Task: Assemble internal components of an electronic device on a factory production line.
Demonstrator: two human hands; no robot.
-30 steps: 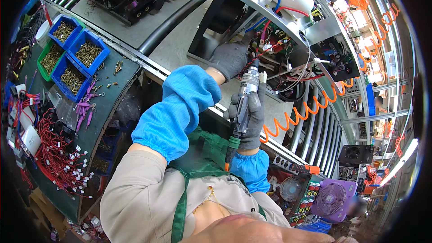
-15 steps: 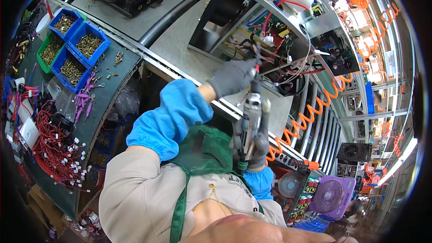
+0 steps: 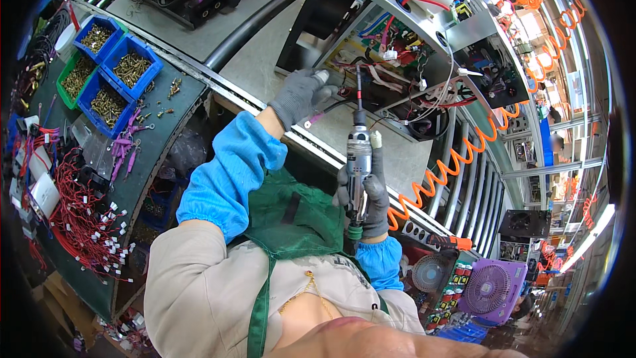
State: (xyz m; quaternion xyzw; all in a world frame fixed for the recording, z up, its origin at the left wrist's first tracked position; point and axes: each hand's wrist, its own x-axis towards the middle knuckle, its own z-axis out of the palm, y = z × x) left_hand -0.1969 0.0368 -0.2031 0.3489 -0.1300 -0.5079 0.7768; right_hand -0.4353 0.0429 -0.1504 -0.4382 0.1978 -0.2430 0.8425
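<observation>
My right hand (image 3: 375,200), in a grey glove with one pale fingertip, is wrapped round a silver power screwdriver (image 3: 359,159). The driver's long bit (image 3: 359,86) points away from me toward the opened machine housing (image 3: 391,1), over its front edge. To the left of the bit, my gloved left hand (image 3: 298,98) is raised above the bench edge, its fingers parted and nothing visible in them. Beside those fingers, a black cable ends in a purple-sleeved ring terminal (image 3: 314,120). Inside the housing, a green circuit board (image 3: 354,45) and bundled wires show.
Blue and green bins (image 3: 132,66) of brass screws stand on the left table, near loose purple terminals (image 3: 121,146) and bundled red wires (image 3: 83,215). An orange coiled hose (image 3: 457,166) runs along the right, above a roller conveyor (image 3: 472,205). A purple fan (image 3: 491,290) is at lower right.
My left hand has drawn back leftward from the driver's tip, uncovering the bit. The driver has shifted slightly left and stands straighter. The purple-sleeved terminal now shows between hand and driver.
</observation>
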